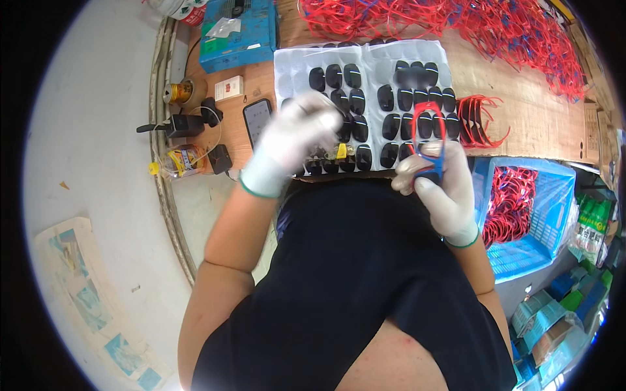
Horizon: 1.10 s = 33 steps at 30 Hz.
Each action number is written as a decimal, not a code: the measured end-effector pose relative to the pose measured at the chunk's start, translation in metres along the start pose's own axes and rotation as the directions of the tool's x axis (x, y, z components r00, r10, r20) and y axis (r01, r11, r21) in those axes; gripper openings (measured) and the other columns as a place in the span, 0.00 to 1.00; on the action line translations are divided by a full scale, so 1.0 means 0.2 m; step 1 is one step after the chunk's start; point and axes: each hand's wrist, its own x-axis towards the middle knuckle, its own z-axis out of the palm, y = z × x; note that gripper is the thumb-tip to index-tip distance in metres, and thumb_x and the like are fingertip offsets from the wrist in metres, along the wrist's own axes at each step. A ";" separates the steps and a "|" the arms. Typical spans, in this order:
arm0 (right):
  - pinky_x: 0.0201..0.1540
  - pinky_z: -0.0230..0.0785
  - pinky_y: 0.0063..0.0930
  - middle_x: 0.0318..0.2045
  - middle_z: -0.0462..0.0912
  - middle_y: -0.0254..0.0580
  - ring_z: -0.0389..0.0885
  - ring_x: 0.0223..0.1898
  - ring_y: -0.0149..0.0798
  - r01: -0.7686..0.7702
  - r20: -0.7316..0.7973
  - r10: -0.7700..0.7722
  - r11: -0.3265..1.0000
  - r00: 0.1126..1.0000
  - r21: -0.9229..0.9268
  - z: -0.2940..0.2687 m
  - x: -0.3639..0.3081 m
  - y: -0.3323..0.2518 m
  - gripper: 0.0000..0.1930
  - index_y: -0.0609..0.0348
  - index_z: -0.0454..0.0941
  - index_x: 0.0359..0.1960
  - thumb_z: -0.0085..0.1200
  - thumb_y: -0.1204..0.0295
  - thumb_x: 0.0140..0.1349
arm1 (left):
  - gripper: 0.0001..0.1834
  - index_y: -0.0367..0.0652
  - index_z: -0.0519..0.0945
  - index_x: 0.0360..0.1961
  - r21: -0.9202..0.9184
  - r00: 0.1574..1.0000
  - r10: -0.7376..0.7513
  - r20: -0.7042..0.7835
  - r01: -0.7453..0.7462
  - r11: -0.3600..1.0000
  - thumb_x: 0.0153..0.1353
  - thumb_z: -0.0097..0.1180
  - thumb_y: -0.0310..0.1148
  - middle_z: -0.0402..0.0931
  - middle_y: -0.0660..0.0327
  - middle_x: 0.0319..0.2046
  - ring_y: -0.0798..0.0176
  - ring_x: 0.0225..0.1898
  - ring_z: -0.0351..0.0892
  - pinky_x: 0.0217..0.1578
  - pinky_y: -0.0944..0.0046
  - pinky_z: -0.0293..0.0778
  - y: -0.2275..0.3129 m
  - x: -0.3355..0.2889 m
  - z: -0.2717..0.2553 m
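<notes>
A red and blue eyeglass frame (432, 146) stands upright in the closed fingers of my right hand (450, 192). A dark patch, seemingly a lens, shows in its lower part. My left hand (293, 133) is smeared by motion over the left half of a white lens tray (365, 58); a dark lens edge shows by its fingertips, but whether it is held cannot be made out. Rows of dark lenses (334, 75) lie in the tray's round hollows. Near the tray's front edge sits a small yellow piece (342, 151), partly beside the left hand.
Several red frames with dark lenses (479, 120) stand right of the tray. Red frames (443, 16) are heaped at the back. A blue basket (551, 215) holds more. On the left are a phone (258, 121), small box (229, 88), black adapter (184, 126) and blue metal box (241, 45).
</notes>
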 end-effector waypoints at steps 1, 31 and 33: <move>0.47 0.75 0.28 0.47 0.80 0.50 0.84 0.43 0.35 -0.044 0.012 0.044 0.998 0.999 -0.050 0.00 0.01 0.00 0.24 0.64 0.59 0.60 0.43 0.87 0.60 | 0.10 0.44 0.75 0.44 -0.196 0.985 -0.090 0.148 0.119 0.973 0.64 0.62 0.30 0.74 0.67 0.29 0.71 0.30 0.77 0.30 0.68 0.72 -0.02 -0.05 0.08; 0.25 0.68 0.37 0.20 0.76 0.45 0.77 0.21 0.49 0.302 0.140 -0.302 0.600 0.943 -0.741 0.11 0.13 -0.04 0.04 0.65 0.78 0.35 0.53 0.77 0.63 | 0.19 0.33 0.74 0.49 -0.102 0.996 -0.089 0.028 0.091 0.991 0.71 0.50 0.42 0.79 0.60 0.32 0.69 0.32 0.77 0.36 0.69 0.72 -0.07 -0.09 0.34; 0.27 0.70 0.36 0.22 0.77 0.47 0.79 0.22 0.49 0.228 0.115 -0.206 0.693 0.972 -0.684 0.10 0.11 -0.05 0.04 0.65 0.78 0.35 0.55 0.76 0.63 | 0.18 0.35 0.76 0.48 0.046 0.994 -0.109 0.033 0.107 0.993 0.71 0.51 0.42 0.80 0.61 0.34 0.71 0.34 0.77 0.38 0.69 0.73 -0.03 -0.10 0.32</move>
